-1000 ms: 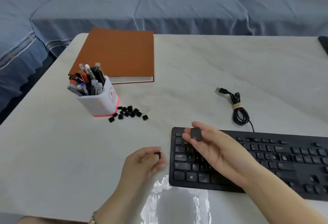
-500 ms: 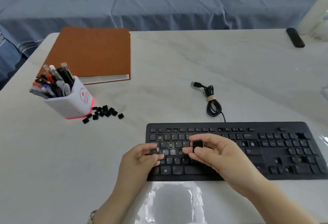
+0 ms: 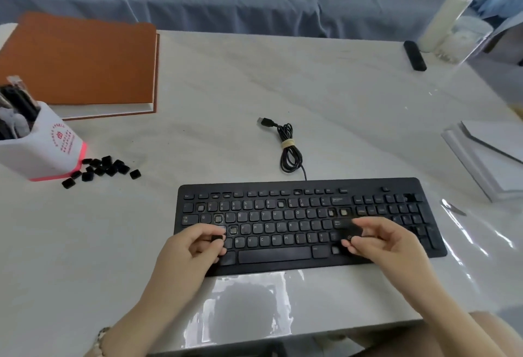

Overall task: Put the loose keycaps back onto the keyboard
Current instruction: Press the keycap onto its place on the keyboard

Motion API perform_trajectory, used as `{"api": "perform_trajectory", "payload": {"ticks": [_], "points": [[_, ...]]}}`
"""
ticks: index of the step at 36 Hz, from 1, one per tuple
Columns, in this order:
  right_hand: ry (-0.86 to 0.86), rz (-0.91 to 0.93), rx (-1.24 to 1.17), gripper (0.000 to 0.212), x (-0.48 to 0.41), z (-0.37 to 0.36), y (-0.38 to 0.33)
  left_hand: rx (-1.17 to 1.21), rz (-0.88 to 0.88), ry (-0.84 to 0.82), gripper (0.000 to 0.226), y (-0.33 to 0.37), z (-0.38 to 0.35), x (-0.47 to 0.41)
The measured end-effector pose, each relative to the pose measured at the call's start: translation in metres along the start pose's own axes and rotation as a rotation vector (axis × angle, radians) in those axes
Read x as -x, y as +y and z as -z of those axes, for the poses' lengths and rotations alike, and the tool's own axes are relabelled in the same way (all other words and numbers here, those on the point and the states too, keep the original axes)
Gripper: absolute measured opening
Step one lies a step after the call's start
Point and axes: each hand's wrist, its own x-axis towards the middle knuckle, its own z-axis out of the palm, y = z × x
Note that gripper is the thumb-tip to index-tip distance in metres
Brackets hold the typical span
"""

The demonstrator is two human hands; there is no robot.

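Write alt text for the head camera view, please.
Over a black keyboard with gaps, the left hand pinches a small keycap and the right hand a larger keycap. Loose keycaps lie beside a pen holder.

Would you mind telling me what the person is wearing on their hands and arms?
The left hand and right hand are bare: no gloves, and no rings that I can make out. No sleeves show on either forearm. At the left wrist sits a pale metallic band, a bracelet or a watch; too little shows to tell which.
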Motion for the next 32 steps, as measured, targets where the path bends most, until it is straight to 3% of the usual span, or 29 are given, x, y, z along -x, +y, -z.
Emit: {"api": "perform_trajectory", "payload": {"ticks": [4,18,26,32], "points": [[-0.044,0.032,0.038,0.037,0.004,0.003,0.004,-0.018,-0.01,-0.028,0.024,0.003,-0.011,0.0],[-0.03,0.068,0.069,0.035,0.008,0.007,0.028,-0.052,0.001,-0.045,0.025,0.004,-0.019,-0.002],[0.055,0.254,0.328,0.041,0.001,0.009,0.048,-0.052,0.025,-0.041,0.025,0.002,-0.02,-0.003],[0.024,0.374,0.467,0.047,-0.005,0.011,0.052,-0.033,0.03,-0.038,0.024,0.001,-0.02,-0.003]]}}
